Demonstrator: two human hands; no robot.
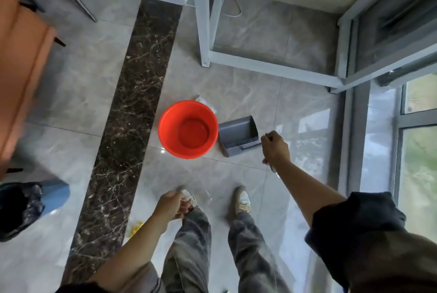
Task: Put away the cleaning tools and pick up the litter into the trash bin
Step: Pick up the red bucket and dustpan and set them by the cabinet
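Note:
My right hand [275, 148] grips a thin dark handle that runs down to the grey dustpan [238, 134] standing on the floor tiles. An orange bucket [188, 129] stands just left of the dustpan. A white paper scrap [207, 101] pokes out behind the bucket. My left hand [171, 205] hangs over my left shoe with curled fingers; it is blurred, and whether it holds anything is unclear. A clear plastic scrap [208, 195] lies near that shoe. Yellow litter [136, 227] lies by my left forearm. The blue trash bin [54, 195] with a black bag stands at the left edge.
A white metal table frame [272, 65] stands beyond the bucket. A window wall [416, 151] runs along the right. An orange chair or sofa [21, 80] fills the upper left. A dark marble strip [127, 108] crosses the floor.

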